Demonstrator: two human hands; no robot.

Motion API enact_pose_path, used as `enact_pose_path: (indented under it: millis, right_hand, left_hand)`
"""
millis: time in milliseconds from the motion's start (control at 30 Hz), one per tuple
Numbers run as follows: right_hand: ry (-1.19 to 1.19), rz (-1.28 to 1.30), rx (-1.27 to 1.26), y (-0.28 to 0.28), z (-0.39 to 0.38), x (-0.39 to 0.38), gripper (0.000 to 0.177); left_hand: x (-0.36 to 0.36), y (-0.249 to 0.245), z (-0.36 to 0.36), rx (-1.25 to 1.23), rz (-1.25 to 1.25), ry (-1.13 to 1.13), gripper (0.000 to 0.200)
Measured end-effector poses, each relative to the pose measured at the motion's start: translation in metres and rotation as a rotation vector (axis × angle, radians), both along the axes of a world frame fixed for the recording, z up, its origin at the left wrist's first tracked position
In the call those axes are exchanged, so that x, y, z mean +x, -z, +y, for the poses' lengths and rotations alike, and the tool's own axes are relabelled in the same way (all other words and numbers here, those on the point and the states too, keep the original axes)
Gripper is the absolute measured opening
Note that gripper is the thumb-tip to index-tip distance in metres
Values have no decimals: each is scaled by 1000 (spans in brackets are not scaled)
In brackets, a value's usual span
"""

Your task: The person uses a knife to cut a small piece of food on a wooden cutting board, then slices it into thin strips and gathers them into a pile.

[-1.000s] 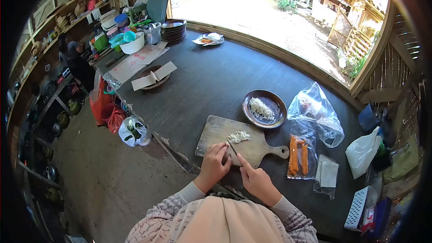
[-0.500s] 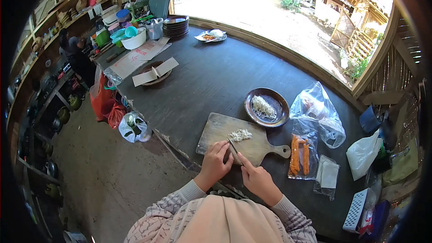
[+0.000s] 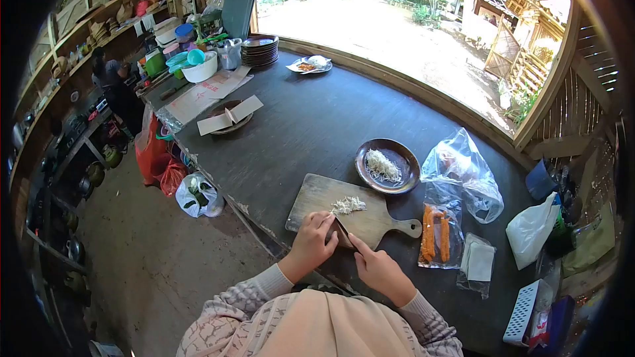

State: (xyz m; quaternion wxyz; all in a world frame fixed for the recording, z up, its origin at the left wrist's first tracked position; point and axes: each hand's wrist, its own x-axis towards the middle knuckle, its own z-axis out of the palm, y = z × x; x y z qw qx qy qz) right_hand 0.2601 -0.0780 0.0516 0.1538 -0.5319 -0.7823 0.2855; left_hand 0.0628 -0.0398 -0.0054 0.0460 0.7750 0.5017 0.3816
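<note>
My right hand (image 3: 383,274) grips a knife (image 3: 344,230), its blade slanting across the near edge of the wooden cutting board (image 3: 316,193). Close to the blade, my left hand (image 3: 311,242) rests on the board with its fingers bent together; whatever lies under them is hidden. Just beyond the knife tip is a small heap of chopped white shreds (image 3: 348,205). Behind the board stands a brown round plate (image 3: 408,184) holding a larger pile of thin white shreds (image 3: 383,166).
To the right lie a clear plastic bag (image 3: 486,185), a packet of orange sticks (image 3: 434,235) and a packet with a white square (image 3: 477,261). A plate of food (image 3: 309,64) and stacked plates (image 3: 260,53) sit far back. Another person (image 3: 116,82) stands at the far left.
The view has shifted slightly. The knife now slants with its blade showing darker and the right hand a little lower. The left hand remains beside the blade.
</note>
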Motion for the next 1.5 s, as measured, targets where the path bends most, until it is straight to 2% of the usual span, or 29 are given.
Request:
enact_pose_path:
  millis: [200,400,1000,1500]
  right_hand:
    - [10,95,21,22,8,-1,49]
    - [36,66,63,19,6,-3,51]
    - [14,-102,131,19,-1,-7,52]
    - [-7,-54,154,18,0,-7,54]
  left_hand:
    - [-3,-8,-4,-23,221,10,44]
    - [-2,-7,-6,-55,305,6,48]
    - [2,-13,-9,-106,326,-36,48]
    - [0,-12,-6,-69,275,-40,48]
